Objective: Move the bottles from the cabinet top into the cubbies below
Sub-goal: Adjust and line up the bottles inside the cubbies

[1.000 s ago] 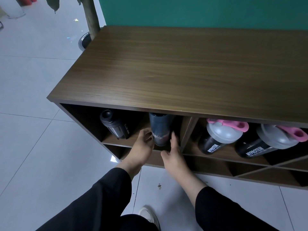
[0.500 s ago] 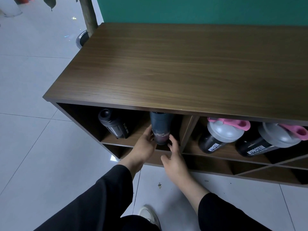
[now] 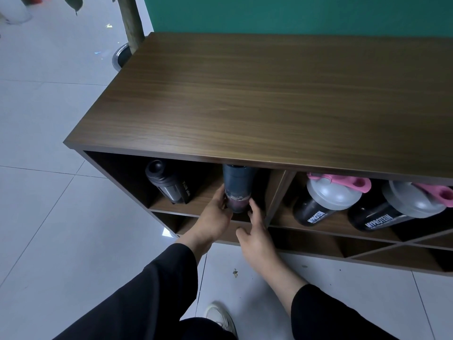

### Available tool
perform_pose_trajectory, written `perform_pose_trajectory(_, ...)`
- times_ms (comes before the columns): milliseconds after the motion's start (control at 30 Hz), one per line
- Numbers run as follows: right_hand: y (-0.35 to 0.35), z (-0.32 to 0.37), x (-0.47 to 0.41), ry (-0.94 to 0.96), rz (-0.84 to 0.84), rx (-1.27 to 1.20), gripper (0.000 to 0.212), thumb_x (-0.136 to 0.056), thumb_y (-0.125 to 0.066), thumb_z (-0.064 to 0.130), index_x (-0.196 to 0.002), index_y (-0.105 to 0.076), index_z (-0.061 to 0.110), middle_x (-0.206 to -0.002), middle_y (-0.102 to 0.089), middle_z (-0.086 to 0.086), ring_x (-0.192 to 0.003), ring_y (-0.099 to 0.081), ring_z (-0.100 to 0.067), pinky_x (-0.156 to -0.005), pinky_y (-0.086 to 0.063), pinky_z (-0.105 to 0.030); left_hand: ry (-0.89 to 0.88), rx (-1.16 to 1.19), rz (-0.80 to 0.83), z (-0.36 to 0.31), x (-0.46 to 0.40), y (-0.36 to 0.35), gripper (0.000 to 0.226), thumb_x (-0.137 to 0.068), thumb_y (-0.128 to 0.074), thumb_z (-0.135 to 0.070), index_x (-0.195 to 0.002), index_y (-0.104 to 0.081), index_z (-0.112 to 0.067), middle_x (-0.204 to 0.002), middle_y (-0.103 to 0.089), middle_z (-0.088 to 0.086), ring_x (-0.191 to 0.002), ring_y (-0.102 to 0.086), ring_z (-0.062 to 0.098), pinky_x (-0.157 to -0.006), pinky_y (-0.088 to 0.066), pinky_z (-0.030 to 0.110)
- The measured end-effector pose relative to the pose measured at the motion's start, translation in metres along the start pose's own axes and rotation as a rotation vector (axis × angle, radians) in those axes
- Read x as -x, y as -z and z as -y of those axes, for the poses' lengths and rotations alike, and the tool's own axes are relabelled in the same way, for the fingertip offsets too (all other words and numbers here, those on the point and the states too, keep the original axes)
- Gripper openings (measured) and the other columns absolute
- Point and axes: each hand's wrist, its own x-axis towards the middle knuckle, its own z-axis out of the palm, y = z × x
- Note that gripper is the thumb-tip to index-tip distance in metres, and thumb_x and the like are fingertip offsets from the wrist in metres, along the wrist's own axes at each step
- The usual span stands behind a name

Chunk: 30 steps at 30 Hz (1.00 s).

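Note:
A dark blue bottle (image 3: 237, 186) stands in the top left cubby of the wooden cabinet (image 3: 269, 99), its upper end hidden under the top board. My left hand (image 3: 215, 217) grips its lower left side. My right hand (image 3: 255, 229) touches its lower right side with the fingertips. A black bottle (image 3: 169, 182) leans in the same cubby to the left. Two black shaker bottles with grey lids and pink caps (image 3: 326, 200) (image 3: 402, 207) lie in the cubby to the right. No bottle stands on the cabinet top.
Lower cubbies with diagonal dividers (image 3: 392, 244) run along the cabinet's bottom row. A tree trunk in a round base (image 3: 132, 23) stands behind the cabinet's left end. White tiled floor (image 3: 49, 192) spreads to the left; my shoe (image 3: 220, 317) is below.
Both hands have closed in on the blue bottle and pushed it a little deeper into the cubby. The view shifted slightly.

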Motion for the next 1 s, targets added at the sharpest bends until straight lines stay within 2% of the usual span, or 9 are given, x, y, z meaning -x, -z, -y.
perform_pose_trajectory(167, 0.000, 0.000, 0.000, -0.002, 0.003, 0.007, 0.082, -0.090, -0.050, 0.006, -0.157, -0.011, 0.031, -0.166, -0.019, 0.001, -0.151, -0.022, -0.012, -0.113, -0.024, -0.023, 0.026, -0.011, -0.005, 0.007, -0.002, -0.001, 0.085, -0.085, -0.037, 0.015, -0.161, -0.024, -0.020, -0.157, -0.049, -0.001, -0.142, -0.045, 0.005, -0.121, -0.032, 0.032)
perform_pose_trajectory(267, 0.002, 0.000, 0.003, -0.014, 0.012, 0.041, 0.081, -0.092, -0.051, 0.009, -0.158, -0.008, 0.029, -0.167, -0.017, -0.003, -0.152, -0.021, -0.013, -0.116, -0.025, -0.026, 0.133, -0.005, -0.188, -0.001, 0.004, 0.004, 0.074, -0.095, -0.038, 0.007, -0.163, -0.019, -0.015, -0.152, -0.052, 0.006, -0.123, -0.051, 0.009, -0.101, -0.038, 0.024)
perform_pose_trajectory(433, 0.009, 0.007, 0.025, -0.100, 0.083, 0.110, 0.061, -0.097, -0.051, 0.017, -0.154, -0.031, 0.024, -0.143, -0.054, -0.010, -0.129, -0.055, -0.029, -0.105, -0.043, -0.037, 0.344, -0.097, -0.325, -0.004, 0.022, 0.019, 0.043, -0.095, -0.044, -0.006, -0.136, -0.056, -0.008, -0.119, -0.066, 0.015, -0.105, -0.064, 0.035, -0.079, -0.044, 0.030)
perform_pose_trajectory(533, 0.025, 0.010, 0.037, -0.056, 0.140, 0.165, 0.027, -0.094, -0.052, 0.023, -0.115, -0.068, 0.016, -0.103, -0.071, 0.002, -0.093, -0.066, -0.009, -0.088, -0.051, -0.034, 0.373, -0.175, -0.154, -0.025, 0.039, 0.013, 0.016, -0.097, -0.047, -0.007, -0.096, -0.064, -0.007, -0.097, -0.066, 0.014, -0.089, -0.061, 0.028, -0.070, -0.051, 0.034)
perform_pose_trajectory(600, 0.044, 0.018, 0.044, -0.011, 0.163, 0.272, 0.026, -0.090, -0.052, 0.027, -0.076, -0.060, 0.007, -0.064, -0.051, 0.003, -0.061, -0.045, -0.009, -0.062, -0.040, -0.033, 0.363, -0.233, -0.045, -0.046, 0.055, 0.000, 0.023, -0.098, -0.048, -0.012, -0.102, -0.068, -0.001, -0.103, -0.075, 0.017, -0.087, -0.067, 0.027, -0.069, -0.055, 0.032)
perform_pose_trajectory(733, 0.104, 0.037, 0.056, -0.012, 0.227, 0.441, 0.041, -0.092, -0.055, 0.023, -0.054, -0.043, 0.013, -0.055, -0.042, -0.001, -0.055, -0.039, -0.015, -0.053, -0.031, -0.032, 0.253, -0.284, 0.071, -0.077, 0.075, -0.038, 0.026, -0.100, -0.049, -0.019, -0.100, -0.069, -0.002, -0.106, -0.076, 0.016, -0.085, -0.068, 0.023, -0.079, -0.057, 0.035)
perform_pose_trajectory(833, 0.160, 0.036, 0.056, -0.077, 0.179, 0.513, 0.028, -0.088, -0.056, 0.021, -0.068, -0.067, 0.005, -0.068, -0.071, -0.002, -0.063, -0.064, -0.021, -0.063, -0.052, -0.037, 0.246, -0.186, 0.148, -0.096, 0.083, -0.079, 0.024, -0.101, -0.051, -0.017, -0.080, -0.060, -0.020, -0.099, -0.065, 0.010, -0.086, -0.063, 0.025, -0.085, -0.058, 0.040)
perform_pose_trajectory(900, 0.193, 0.031, 0.055, -0.123, 0.107, 0.527, 0.024, -0.089, -0.055, 0.024, -0.080, -0.071, 0.008, -0.080, -0.075, 0.001, -0.072, -0.069, -0.019, -0.072, -0.056, -0.042, 0.249, -0.130, 0.164, -0.102, 0.088, -0.106, 0.019, -0.094, -0.054, -0.012, -0.078, -0.054, -0.020, -0.092, -0.058, 0.012, -0.080, -0.057, 0.025, -0.067, -0.051, 0.034)
perform_pose_trajectory(1000, 0.217, 0.025, 0.053, -0.191, -0.034, 0.386, 0.038, -0.096, -0.054, 0.024, -0.132, -0.056, 0.014, -0.118, -0.068, -0.005, -0.104, -0.066, -0.022, -0.092, -0.053, -0.040, 0.199, -0.111, 0.133, -0.094, 0.090, -0.136, 0.015, -0.072, -0.053, -0.018, -0.087, -0.051, -0.019, -0.076, -0.055, 0.003, -0.070, -0.051, 0.023, -0.064, -0.039, 0.035)
